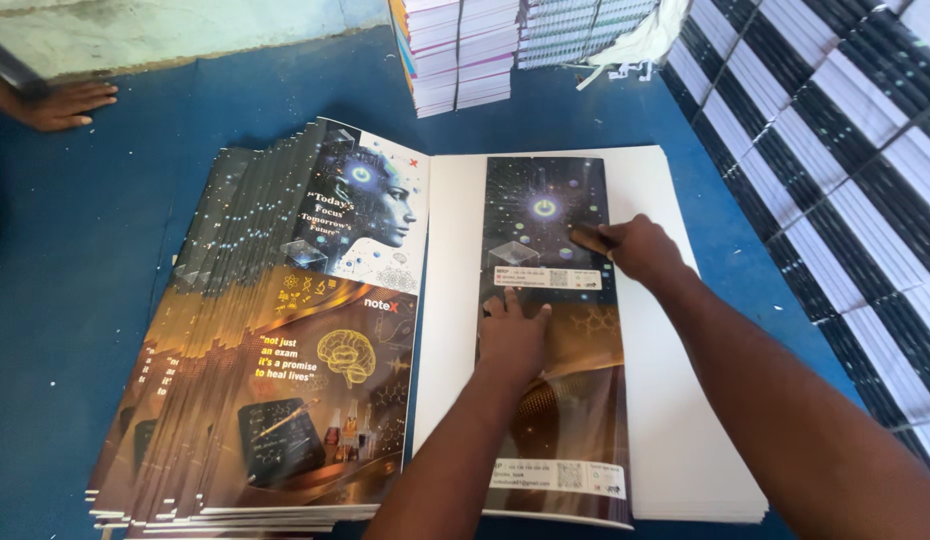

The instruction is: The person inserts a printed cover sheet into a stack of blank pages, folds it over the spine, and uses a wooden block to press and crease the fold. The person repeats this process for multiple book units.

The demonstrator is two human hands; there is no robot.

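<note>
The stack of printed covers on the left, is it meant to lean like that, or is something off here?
The stack of covers is fanned out, each sheet stepped to the left instead of squared. On the white pile, the left hand presses a folded cover while the right hand rubs a small block along it. Nothing looks torn or spilled.

your left hand [513, 335] and right hand [640, 247] are both bare, no gloves, rings or watch showing. both forearms are uncovered too, with no sleeve reaching into view.
</note>
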